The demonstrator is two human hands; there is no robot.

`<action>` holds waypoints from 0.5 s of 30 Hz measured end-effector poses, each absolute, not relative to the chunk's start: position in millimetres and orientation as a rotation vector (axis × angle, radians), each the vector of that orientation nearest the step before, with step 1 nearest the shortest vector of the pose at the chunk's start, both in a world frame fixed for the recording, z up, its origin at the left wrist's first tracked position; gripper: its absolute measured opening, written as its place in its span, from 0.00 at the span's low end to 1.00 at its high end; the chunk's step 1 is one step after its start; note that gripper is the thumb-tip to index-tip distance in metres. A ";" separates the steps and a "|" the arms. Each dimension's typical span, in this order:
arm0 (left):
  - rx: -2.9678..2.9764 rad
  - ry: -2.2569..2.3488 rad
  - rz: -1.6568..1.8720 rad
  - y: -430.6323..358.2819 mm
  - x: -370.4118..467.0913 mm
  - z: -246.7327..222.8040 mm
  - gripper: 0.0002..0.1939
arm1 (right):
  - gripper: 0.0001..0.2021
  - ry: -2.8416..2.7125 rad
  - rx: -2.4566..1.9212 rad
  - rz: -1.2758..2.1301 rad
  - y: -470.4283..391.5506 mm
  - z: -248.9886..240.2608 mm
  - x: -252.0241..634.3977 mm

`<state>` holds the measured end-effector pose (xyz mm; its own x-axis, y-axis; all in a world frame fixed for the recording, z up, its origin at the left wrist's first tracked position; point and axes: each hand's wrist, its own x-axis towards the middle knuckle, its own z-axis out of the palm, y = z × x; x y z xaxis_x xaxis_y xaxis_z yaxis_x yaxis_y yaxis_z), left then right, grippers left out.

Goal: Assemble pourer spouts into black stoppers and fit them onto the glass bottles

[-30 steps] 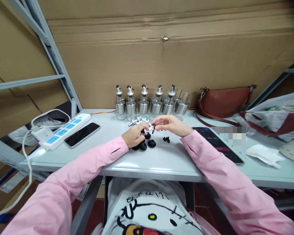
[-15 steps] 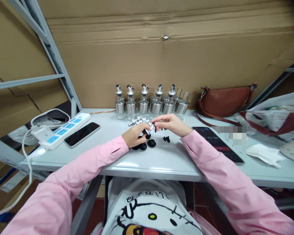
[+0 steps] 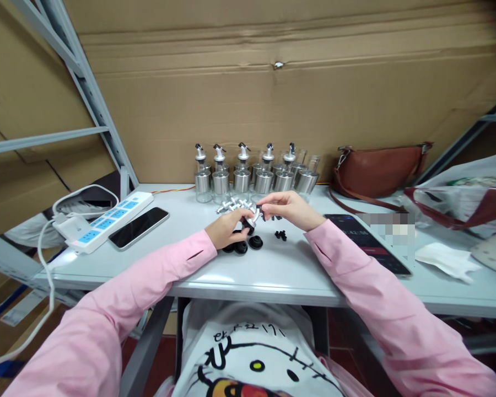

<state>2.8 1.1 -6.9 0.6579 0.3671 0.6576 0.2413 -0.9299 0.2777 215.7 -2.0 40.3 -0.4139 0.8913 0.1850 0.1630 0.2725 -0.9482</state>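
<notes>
My left hand (image 3: 228, 229) is closed on a silver pour spout (image 3: 255, 214) with a black base, held just above the table. The fingers of my right hand (image 3: 287, 209) pinch a small black piece (image 3: 260, 209) at the spout's tip. More silver spouts (image 3: 233, 204) lie behind my left hand. Black round stoppers (image 3: 255, 241) sit in front of it, partly hidden by the fingers. Small black pieces (image 3: 280, 235) lie on the table below my right hand.
Steel-clad glass bottles (image 3: 242, 181) stand at the back, several with spouts. A phone (image 3: 139, 227) and a power strip (image 3: 111, 220) are at left. On the right are a tablet (image 3: 367, 242), a brown bag (image 3: 380, 171), a white tissue (image 3: 448, 260) and a plastic bag (image 3: 479, 182).
The spout in my left hand has tilted more upright and shows more clearly. My right fingers have shifted slightly at its tip with the small black piece.
</notes>
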 end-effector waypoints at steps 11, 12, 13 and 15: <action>2.633 0.577 1.109 0.5 2.3 -11.0 0.37 | 0.20 -1.788 -0.883 1.382 3.5 35.5 218.2; 2.655 0.581 1.116 1.8 1.9 -12.1 0.38 | 0.20 -1.782 -0.869 1.400 3.7 34.9 217.3; 2.679 0.578 1.125 3.3 1.6 -13.0 0.38 | 0.20 -1.774 -0.860 1.412 3.8 34.5 216.4; 2.719 0.560 1.146 6.1 1.3 -14.3 0.36 | 0.20 -1.757 -0.858 1.427 3.2 34.4 214.8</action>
